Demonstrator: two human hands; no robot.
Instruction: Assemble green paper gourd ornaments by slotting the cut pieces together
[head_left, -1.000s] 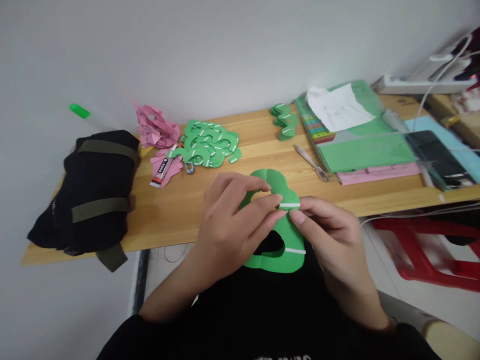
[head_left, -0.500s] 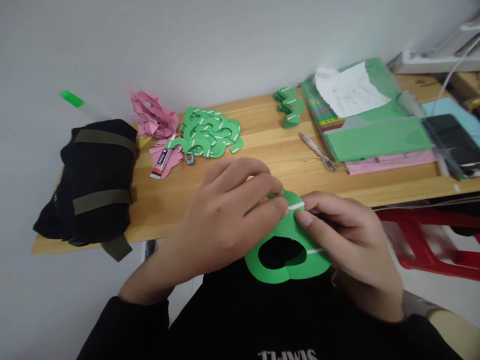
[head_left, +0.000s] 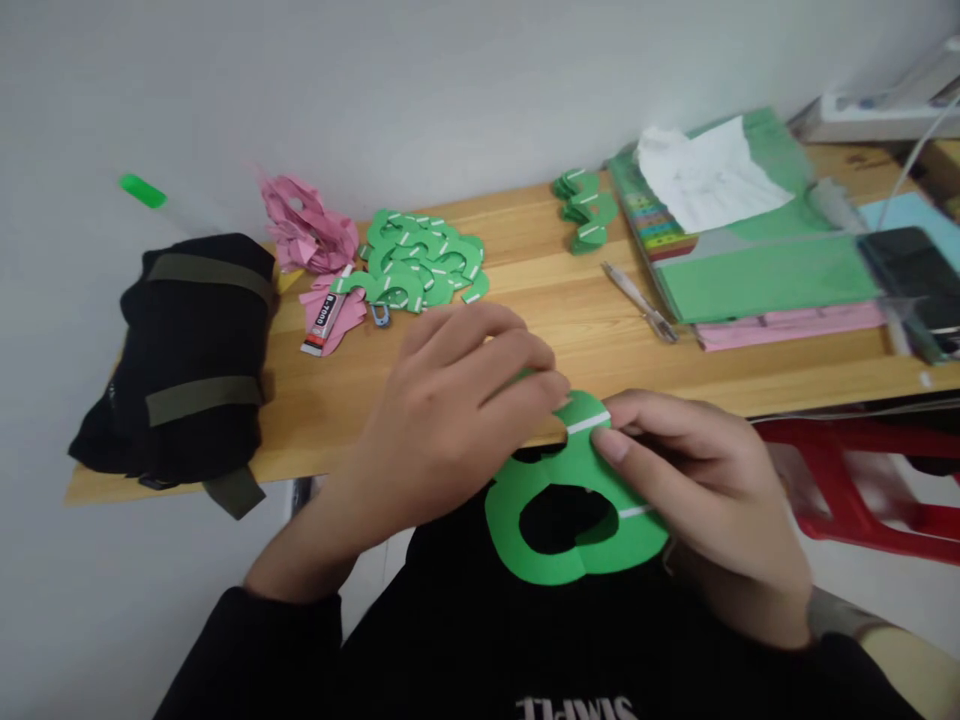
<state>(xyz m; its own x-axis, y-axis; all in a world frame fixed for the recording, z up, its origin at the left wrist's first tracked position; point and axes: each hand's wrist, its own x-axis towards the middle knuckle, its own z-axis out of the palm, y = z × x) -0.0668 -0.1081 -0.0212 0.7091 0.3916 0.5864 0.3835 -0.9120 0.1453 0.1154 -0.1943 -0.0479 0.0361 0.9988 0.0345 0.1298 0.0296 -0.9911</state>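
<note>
A green paper cutout (head_left: 540, 556) with curved edges, a large oval opening and white strips hangs before my black shirt, below the table's front edge. My right hand (head_left: 697, 500) pinches its right side, the thumb lying on top near a white strip. On the upper left, my left hand (head_left: 457, 420) is closed with curled fingers at the cutout's top part, and a bit of green paper shows between them. Its fingertips and the paper's upper left are partly hidden behind the hand.
Behind my hands, the wooden table (head_left: 555, 300) carries a pile of green paper pieces (head_left: 424, 260), crumpled pink paper (head_left: 307, 225), a glue tube (head_left: 324, 322), a small stack of green pieces (head_left: 585, 210), a pen (head_left: 637, 300), a green folder (head_left: 757, 280), a phone (head_left: 911, 280) and a black bag (head_left: 199, 330). A red stool (head_left: 847, 490) stands at right.
My left hand has shifted slightly up and left, uncovering more of the cutout, including a dark gap near its top. The cutout's lower edge sits a little lower. My right hand keeps its pinch.
</note>
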